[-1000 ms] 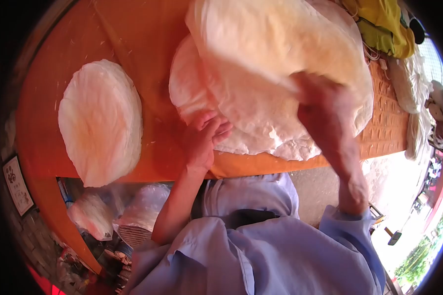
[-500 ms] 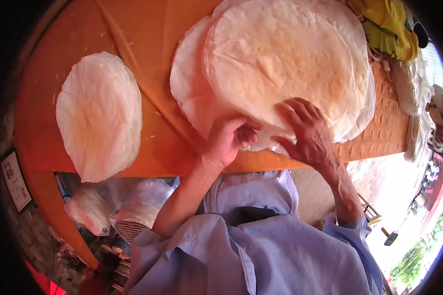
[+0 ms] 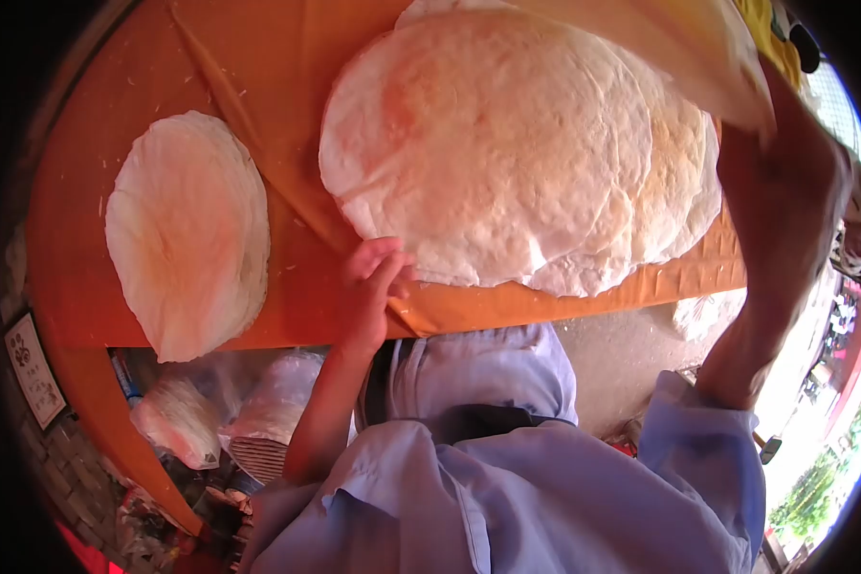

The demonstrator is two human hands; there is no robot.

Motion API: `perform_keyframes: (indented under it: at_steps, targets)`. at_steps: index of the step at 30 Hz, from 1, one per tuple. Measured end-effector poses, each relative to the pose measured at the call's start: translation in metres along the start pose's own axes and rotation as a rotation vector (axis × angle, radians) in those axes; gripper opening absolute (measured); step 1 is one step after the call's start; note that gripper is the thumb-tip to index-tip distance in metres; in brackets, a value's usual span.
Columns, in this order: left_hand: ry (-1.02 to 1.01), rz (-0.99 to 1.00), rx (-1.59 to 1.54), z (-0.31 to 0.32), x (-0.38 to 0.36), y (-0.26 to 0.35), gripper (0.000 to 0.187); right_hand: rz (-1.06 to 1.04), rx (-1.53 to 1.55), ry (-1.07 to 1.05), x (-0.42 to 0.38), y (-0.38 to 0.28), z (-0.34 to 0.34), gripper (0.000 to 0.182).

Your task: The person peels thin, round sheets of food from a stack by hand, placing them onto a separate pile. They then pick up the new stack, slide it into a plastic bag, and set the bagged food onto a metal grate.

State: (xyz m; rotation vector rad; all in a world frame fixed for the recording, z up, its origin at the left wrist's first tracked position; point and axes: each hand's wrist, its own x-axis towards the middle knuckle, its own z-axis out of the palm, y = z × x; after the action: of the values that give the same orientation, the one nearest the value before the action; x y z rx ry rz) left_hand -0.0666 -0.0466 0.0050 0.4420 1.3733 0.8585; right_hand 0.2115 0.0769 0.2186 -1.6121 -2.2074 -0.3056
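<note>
A thin round flatbread [image 3: 679, 48] hangs raised at the upper right, its edge smeared by motion. My right hand [image 3: 784, 143] grips it by its right side, fingers mostly hidden behind the arm and sheet. Below lies a stack of large pale flatbreads [image 3: 488, 143], browned in patches, its layers fanned out toward the right. Close to the stack's lower left edge is my left hand [image 3: 375, 277], fingers loosely apart with nothing between them. Farther left sits a folded pile of flatbread [image 3: 189, 230], pointed at its lower end.
An orange cloth [image 3: 297, 277] with crumbs and a long crease covers the table. Plastic-wrapped bundles [image 3: 177, 421] stand beneath it at left, near a framed picture [image 3: 34, 368]. A yellow cloth [image 3: 775, 38] lies at the far right corner.
My right hand has lifted the top flatbread off the stack and carried it to the upper right. The left hand has drawn back leftward from the stack's front edge.
</note>
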Motion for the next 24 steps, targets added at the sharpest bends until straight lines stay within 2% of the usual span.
perform_keyframes:
  at_steps: [2,3,5,7,10,11,13,14,16,18,23,24]
  targets:
    - [0.162,0.103,0.056,-0.015,-0.004,-0.003,0.031,-0.066,0.039,-0.088,-0.009,-0.020,0.003,0.036]
    - [0.174,0.107,0.019,-0.017,-0.006,-0.003,0.031,-0.079,0.078,-0.202,-0.020,-0.028,0.016,0.040]
    - [0.196,0.114,-0.055,-0.016,-0.010,-0.003,0.032,-0.041,0.254,-0.407,-0.052,-0.034,0.072,0.037]
    - [0.136,0.022,-0.140,-0.013,-0.012,0.000,0.029,-0.072,0.202,-0.735,-0.084,-0.038,0.131,0.027]
    - [0.048,-0.048,-0.278,-0.019,-0.003,0.000,0.026,-0.076,0.251,-0.619,-0.079,-0.043,0.124,0.011]
    - [0.019,-0.080,-0.321,-0.022,-0.006,-0.003,0.025,-0.093,0.274,-0.476,-0.076,-0.041,0.111,0.010]
    - [-0.021,-0.094,-0.394,-0.012,-0.010,0.001,0.022,-0.082,0.259,-0.408,-0.069,-0.054,0.090,0.009]
    - [-0.039,-0.088,-0.432,-0.007,-0.010,0.006,0.022,-0.092,0.296,-0.420,-0.076,-0.061,0.093,0.010]
    - [-0.083,-0.147,-0.306,-0.006,-0.005,0.006,0.020,-0.091,0.403,-0.465,-0.100,-0.072,0.122,0.010]
    - [-0.082,-0.172,-0.168,-0.005,-0.001,-0.006,0.020,-0.085,0.370,-0.530,-0.109,-0.074,0.132,0.010]
    - [-0.160,-0.105,-0.330,-0.006,0.001,-0.006,0.019,-0.061,0.364,-0.514,-0.096,-0.106,0.145,0.008]
    - [-0.170,-0.100,-0.356,-0.006,-0.001,-0.004,0.018,-0.082,0.374,-0.546,-0.100,-0.113,0.148,0.014]
